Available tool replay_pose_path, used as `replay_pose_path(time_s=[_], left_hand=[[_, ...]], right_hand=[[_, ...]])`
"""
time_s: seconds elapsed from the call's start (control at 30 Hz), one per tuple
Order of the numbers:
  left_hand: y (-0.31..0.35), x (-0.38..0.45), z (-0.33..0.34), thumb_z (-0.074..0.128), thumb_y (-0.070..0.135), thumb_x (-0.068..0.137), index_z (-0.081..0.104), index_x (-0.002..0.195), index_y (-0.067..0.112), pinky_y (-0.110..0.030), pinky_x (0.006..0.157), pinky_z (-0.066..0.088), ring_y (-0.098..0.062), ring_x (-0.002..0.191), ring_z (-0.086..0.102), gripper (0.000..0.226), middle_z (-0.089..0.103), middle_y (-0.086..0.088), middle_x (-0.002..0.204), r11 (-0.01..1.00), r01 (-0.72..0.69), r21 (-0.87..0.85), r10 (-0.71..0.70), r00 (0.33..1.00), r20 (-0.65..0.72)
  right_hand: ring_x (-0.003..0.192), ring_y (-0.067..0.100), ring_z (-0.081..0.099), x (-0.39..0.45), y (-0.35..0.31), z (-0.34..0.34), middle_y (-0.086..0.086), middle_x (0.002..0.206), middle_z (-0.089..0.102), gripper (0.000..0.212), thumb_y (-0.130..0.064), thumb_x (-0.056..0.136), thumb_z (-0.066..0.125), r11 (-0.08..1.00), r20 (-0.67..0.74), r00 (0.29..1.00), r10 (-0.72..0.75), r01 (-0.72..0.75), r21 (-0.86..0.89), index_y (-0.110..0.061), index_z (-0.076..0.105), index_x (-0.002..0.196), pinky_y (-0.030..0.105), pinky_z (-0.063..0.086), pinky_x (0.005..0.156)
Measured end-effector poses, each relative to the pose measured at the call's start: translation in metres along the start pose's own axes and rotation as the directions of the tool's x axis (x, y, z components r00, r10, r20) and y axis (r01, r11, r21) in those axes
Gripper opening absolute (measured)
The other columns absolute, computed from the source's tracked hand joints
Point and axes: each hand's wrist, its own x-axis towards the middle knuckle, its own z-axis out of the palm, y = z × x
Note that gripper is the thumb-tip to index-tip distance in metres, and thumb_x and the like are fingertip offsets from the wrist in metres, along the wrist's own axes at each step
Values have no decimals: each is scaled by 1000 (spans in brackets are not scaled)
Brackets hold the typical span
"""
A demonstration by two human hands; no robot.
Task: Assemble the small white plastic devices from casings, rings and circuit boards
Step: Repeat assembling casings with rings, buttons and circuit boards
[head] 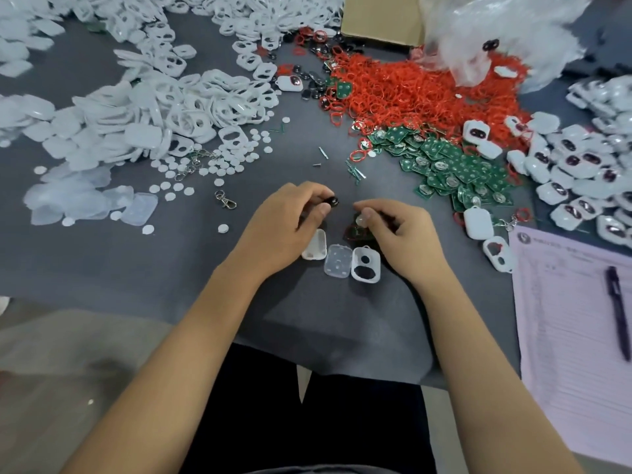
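Observation:
My left hand [287, 224] pinches a small black button piece [332, 201] between thumb and fingers above the grey table. My right hand [398, 234] pinches a small pale round disc [361, 219] over a dark circuit board [355, 233] that lies partly under my fingers. Just in front of my hands lie three casing parts in a row: a white shell [314, 248], a clear inner piece [338, 260] and a white front casing with two cut-outs [366, 265].
Heaps of white casings [171, 104] fill the left, red rings [420, 94] the back middle, green circuit boards [455, 165] the right middle, finished white devices [588, 172] the far right. White discs [219, 162] and key clips [225, 200] lie scattered. A pen [617, 309] rests on a pink paper form [567, 319].

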Motion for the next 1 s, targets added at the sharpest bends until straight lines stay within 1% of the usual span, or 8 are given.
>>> replay_pose_path(time_s=[0.07,0.2,0.3,0.4,0.53,0.63,0.83,1.0], left_hand=[[-3,2,0,59,26,104,67,123,23,-36,97,48,-11,108,58,21,67,6,107,1000,20,10,-20,999,-27],[-7,4,3,66,25,99,74,114,19,-45,106,41,-19,122,48,17,69,7,115,991,10,134,-5,999,-38],[-2,3,3,70,24,96,75,116,17,-45,111,37,-23,129,44,22,64,4,127,983,10,182,2,998,-65],[-1,-19,-4,68,24,97,72,118,18,-39,100,42,-25,115,49,22,61,-2,117,960,97,261,-19,958,-287],[-11,-64,-25,71,27,95,66,122,13,-36,98,39,-27,109,46,30,54,-11,118,892,382,242,-227,841,-491],[-18,-79,-35,71,25,96,70,119,9,-34,97,41,-27,109,47,28,58,-10,115,859,459,226,-329,834,-444],[4,-80,-21,63,3,101,76,118,5,-20,91,42,-23,102,56,21,65,-4,103,961,225,158,-185,954,-236],[10,-66,-14,67,6,97,76,115,19,-19,88,47,-12,96,64,23,72,8,101,988,154,32,-148,978,-146]], right_hand=[[83,25,71,0,1,-2,-1,88,77,20,-14,100,65,998,-65,998,-7,10,54,-27,78,108,37,56,76],[71,5,62,-2,1,-4,-14,84,72,18,-15,99,62,989,-278,960,44,-2,150,-26,76,103,17,45,67],[67,13,57,-5,4,-1,-6,75,66,18,-19,96,61,998,-282,957,61,-54,29,-30,75,99,32,47,65],[80,23,59,-7,4,2,-5,79,64,15,-20,96,63,984,-232,972,24,-64,-164,-30,74,100,38,47,70],[90,14,55,-5,3,3,-11,94,64,15,-20,96,64,971,-231,973,-27,-30,-237,-30,73,102,29,37,72],[87,17,57,-4,3,5,-9,97,65,15,-19,96,63,971,-224,974,-40,-15,-239,-29,73,103,32,41,72],[78,13,59,-4,6,5,-9,94,68,16,-20,94,62,989,-245,969,-24,-12,-145,-30,73,100,32,48,75],[74,11,61,-7,7,0,-8,90,70,19,-20,96,59,999,-338,941,35,-31,19,-26,75,101,20,47,72]])
